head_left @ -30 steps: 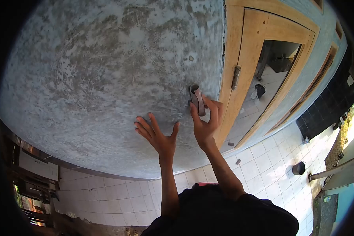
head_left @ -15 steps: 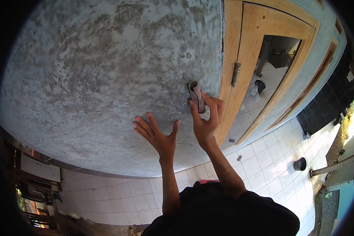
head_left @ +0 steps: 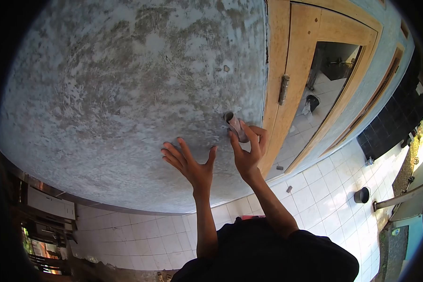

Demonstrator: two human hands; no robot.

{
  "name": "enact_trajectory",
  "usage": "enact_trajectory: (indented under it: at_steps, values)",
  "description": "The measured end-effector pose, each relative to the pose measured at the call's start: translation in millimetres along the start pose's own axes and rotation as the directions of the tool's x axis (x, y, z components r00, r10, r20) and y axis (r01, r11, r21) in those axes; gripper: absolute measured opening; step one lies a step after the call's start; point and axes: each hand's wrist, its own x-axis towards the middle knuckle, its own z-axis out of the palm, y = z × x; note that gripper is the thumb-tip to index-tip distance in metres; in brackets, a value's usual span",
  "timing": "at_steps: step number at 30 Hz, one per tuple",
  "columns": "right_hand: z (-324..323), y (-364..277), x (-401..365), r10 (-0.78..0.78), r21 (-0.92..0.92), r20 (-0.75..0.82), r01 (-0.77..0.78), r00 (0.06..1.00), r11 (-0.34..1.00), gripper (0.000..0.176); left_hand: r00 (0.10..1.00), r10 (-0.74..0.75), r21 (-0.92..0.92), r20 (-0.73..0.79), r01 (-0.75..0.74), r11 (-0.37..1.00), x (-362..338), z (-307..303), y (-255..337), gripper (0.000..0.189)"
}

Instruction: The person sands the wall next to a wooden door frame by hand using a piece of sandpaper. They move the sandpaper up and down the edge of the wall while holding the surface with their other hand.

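Note:
A rolled sheet of sandpaper (head_left: 234, 124), greyish-pink and hollow at its upper end, lies against the worn blue-grey wall (head_left: 141, 103). My right hand (head_left: 248, 157) pinches it between thumb and fingers, close to the wooden door frame. To the left, my left hand (head_left: 195, 171) is spread flat toward the wall, fingers apart and holding nothing. Pale scuffed patches and darker blotches cover the wall surface around both hands.
A wooden door frame (head_left: 279, 42) with a metal hinge (head_left: 283, 90) and a glass pane stands right of the wall. Below are white floor tiles (head_left: 324, 188), a dark bucket (head_left: 361, 195) and a small grey block (head_left: 289, 189). Sandals (head_left: 163, 277) lie at the bottom edge.
My right hand has slid the rolled sandpaper a short way down the wall, and the roll is tilted more. My left hand stays spread in nearly the same place.

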Motion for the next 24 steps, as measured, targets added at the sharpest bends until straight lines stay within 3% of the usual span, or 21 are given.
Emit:
enact_trajectory:
  at_steps: [3,11,17,24]
  values:
    - [-5,18,-17,-0.055,-0.049,0.026,0.056,0.998,0.997,0.042,1.0,0.005,0.009,0.0,-0.005,1.0,-1,1,-3,0.104]
    - [2,-3,11,0.007,0.047,-0.043,-0.005,0.999,0.999,0.047,1.0,-0.001,-0.009,0.008,0.001,1.0,0,0,-1,0.105]
    - [-3,21,-23,0.028,-0.009,-0.007,-0.029,1.0,1.0,0.046,1.0,0.01,0.002,0.008,-0.01,1.0,-1,0,-2,0.105]
    - [10,-12,13,0.002,0.04,-0.064,0.001,0.998,0.999,0.046,1.0,0.009,0.007,0.002,-0.009,1.0,0,0,-1,0.105]
